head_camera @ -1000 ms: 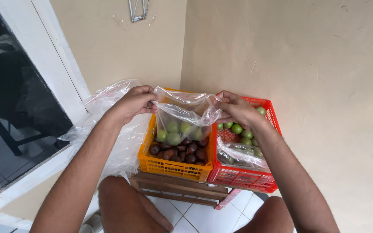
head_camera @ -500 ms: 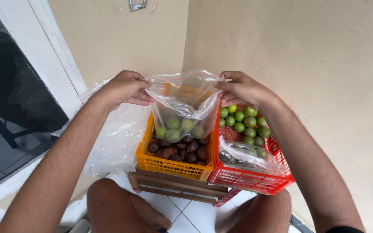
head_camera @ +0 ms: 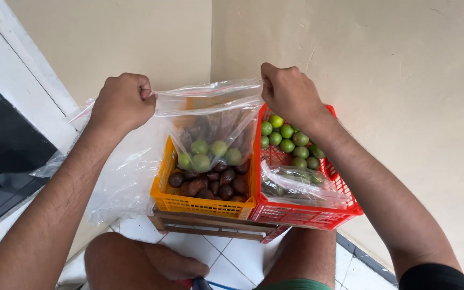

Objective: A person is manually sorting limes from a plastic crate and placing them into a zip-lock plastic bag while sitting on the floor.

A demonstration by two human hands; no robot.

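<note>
Gripping the top edge of a clear plastic bag (head_camera: 210, 126), the left hand (head_camera: 122, 101) is balled into a fist with its fingers clenched on the thin film at one corner, while the right hand (head_camera: 288, 92) is clenched the same way on the opposite corner, so the bag's mouth is pulled taut and straight between them. The bag hangs in the air above an orange plastic crate (head_camera: 202, 204), its glossy, crinkled walls narrowing downward to a sagging pouch that holds a few round, smooth green limes (head_camera: 210, 153). Below the pouch, inside the orange crate's gridded walls, lie dark brown, rough-skinned oval fruits (head_camera: 210, 182). Just beside it, touching on the right, stands a red plastic crate (head_camera: 307, 215) of the same lattice make, with loose green limes (head_camera: 288, 140) heaped at its far end and a crumpled clear bag (head_camera: 296, 187) of more fruit lying across its near half. Both crates rest on a low slatted wooden stand (head_camera: 216, 228) over white floor tiles (head_camera: 232, 260). More crumpled clear plastic sheeting (head_camera: 122, 182) drapes to the left of the orange crate, against the cream wall (head_camera: 151, 37).
</note>
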